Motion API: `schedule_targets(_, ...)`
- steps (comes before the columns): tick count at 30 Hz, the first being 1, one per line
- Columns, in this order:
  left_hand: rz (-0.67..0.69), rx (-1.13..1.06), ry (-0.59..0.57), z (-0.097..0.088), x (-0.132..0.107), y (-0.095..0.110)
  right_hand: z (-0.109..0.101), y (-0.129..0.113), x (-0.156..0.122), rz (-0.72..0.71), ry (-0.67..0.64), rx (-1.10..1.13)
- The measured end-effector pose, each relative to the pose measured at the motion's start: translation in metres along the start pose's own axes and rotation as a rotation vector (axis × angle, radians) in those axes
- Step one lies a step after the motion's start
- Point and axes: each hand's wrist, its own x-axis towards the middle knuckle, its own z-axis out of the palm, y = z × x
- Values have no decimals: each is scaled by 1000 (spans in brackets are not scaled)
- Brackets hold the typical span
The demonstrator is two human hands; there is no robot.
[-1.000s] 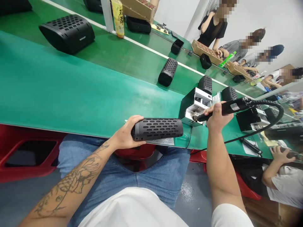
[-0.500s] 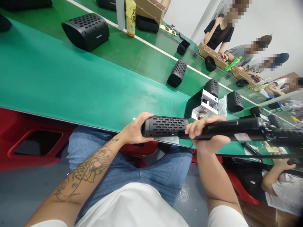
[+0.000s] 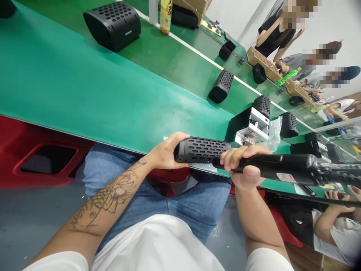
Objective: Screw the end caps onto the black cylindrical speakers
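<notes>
My left hand (image 3: pixel 167 152) grips the left end of a black speaker housing (image 3: pixel 207 149) with rows of slots, held at the bench's near edge. Wrapped round a black electric screwdriver (image 3: pixel 279 167) is my right hand (image 3: pixel 245 162). The tool lies roughly level, its tip pointing left at the housing's lower right side; whether the bit touches a screw cannot be made out. A bubble-wrap sheet (image 3: pixel 207 166) lies under the housing. Just behind my right hand stands a black and silver box-shaped device (image 3: pixel 251 126).
Several more slotted housings, such as one (image 3: pixel 221 86) at mid-bench and a larger one (image 3: pixel 114 26) at upper left, stand on the green bench (image 3: pixel 113 94). A drink bottle (image 3: pixel 166 17) stands by a post. Co-workers sit opposite and at right. A red stool (image 3: pixel 42 154) is at left.
The view has shifted, so the bench things sit further right. The screwdriver's rear end has tilted slightly downward in view. Both hands keep their hold.
</notes>
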Motion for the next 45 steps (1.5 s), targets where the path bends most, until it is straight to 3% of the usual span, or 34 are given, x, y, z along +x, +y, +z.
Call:
schedule_targets(4, -7, 19, -20, 0, 0, 3, 13, -1, 3, 11, 48, -6)
schedule_targets(8, -25, 22, -29, -2, 1, 7, 19, 1, 7, 42, -62, 73)
schedule_targets(19, -1, 34, -17, -1, 1, 2, 8, 11, 7, 55, -177, 235)
schedule_targets(24, 7, 79, -3, 1, -4, -3, 10, 7, 1, 109, -140, 202)
schedule_targets(27, 62, 101, 23, 1, -6, -7, -13, 5, 9, 143, 26, 158)
schedule_targets(32, 43, 100, 30, 0, -5, -8, -105, 20, 46, -102, 595, -234)
schedule_targets(36, 58, 94, 45, 0, -5, -9, -159, 49, 59, -125, 647, -378)
schedule_targets(41, 35, 93, 38, 0, -5, -9, -167, 61, 44, -91, 620, -359)
schedule_targets(45, -7, 81, 26, 0, -5, -7, -143, 36, 36, -51, 618, -338)
